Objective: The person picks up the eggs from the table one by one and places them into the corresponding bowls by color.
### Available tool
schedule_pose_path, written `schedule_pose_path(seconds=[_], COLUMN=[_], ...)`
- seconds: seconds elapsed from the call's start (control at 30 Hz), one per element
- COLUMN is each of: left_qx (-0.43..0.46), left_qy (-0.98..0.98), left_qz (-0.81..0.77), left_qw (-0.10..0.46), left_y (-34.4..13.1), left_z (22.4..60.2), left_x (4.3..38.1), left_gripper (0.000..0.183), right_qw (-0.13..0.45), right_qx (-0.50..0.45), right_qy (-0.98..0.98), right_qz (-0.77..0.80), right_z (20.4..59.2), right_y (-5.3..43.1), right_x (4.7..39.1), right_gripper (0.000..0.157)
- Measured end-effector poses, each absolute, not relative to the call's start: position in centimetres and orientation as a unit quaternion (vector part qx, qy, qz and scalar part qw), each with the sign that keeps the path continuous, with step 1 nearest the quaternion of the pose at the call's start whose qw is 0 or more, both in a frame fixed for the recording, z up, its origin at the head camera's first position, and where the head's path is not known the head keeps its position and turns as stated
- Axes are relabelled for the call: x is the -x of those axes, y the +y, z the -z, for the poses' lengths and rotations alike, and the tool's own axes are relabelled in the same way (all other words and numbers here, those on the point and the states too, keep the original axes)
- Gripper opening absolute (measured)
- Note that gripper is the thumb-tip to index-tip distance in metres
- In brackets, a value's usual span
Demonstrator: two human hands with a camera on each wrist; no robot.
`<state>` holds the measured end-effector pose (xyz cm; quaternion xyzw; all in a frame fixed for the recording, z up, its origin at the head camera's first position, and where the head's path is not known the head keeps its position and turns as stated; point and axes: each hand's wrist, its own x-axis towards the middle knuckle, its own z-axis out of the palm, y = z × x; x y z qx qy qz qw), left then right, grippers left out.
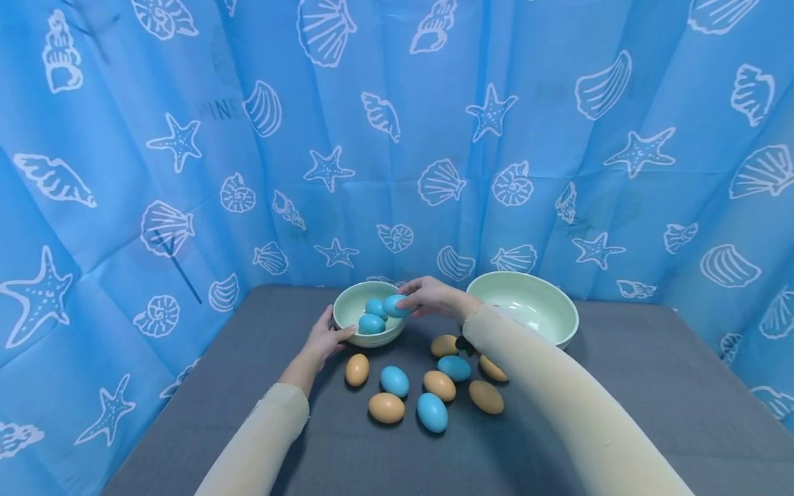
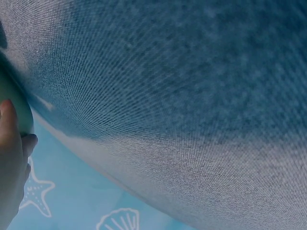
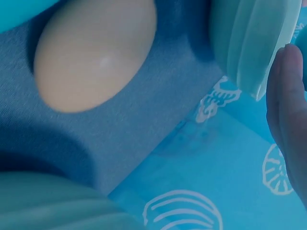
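Observation:
My left hand (image 1: 325, 337) grips the near left side of a small pale green bowl (image 1: 380, 340), its thumb over the rim. Two blue eggs (image 1: 371, 324) lie inside. Above the bowl's right side, my right hand (image 1: 428, 296) pinches another blue egg (image 1: 395, 306) between thumb and fingers. In the left wrist view, only part of the left hand (image 2: 12, 167) and the bowl (image 2: 17, 103) shows at the left edge. The right wrist view catches the right hand (image 3: 290, 105) at its edge, beside the small bowl (image 3: 247, 48).
A larger green bowl (image 1: 527, 296) stands at the back right, partly behind the right sleeve. In front of the bowls, several orange eggs (image 1: 387, 408) and three blue eggs (image 1: 432, 412) lie scattered on the grey tabletop (image 1: 347, 455). A blue shell-patterned curtain (image 1: 397, 186) hangs behind.

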<state>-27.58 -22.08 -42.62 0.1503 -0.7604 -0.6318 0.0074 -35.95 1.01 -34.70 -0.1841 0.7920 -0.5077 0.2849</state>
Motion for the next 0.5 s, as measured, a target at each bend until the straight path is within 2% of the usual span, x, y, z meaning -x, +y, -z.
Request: schedule_pose_path(seconds=[0.5], left_qx=[-0.155], left_qy=[-0.758], left_qz=[0.634], left_qw=[0.006], left_y=[-22.1], left_z=[42.7], left_x=[27.7], left_gripper=[0.085], right_qw=[0.29], right_qx=[0.191], right_qy=[0.789], right_qz=[0.506], right_z=[35.1], right_y=[-1.2], right_x=[35.4], right_gripper=[0.044])
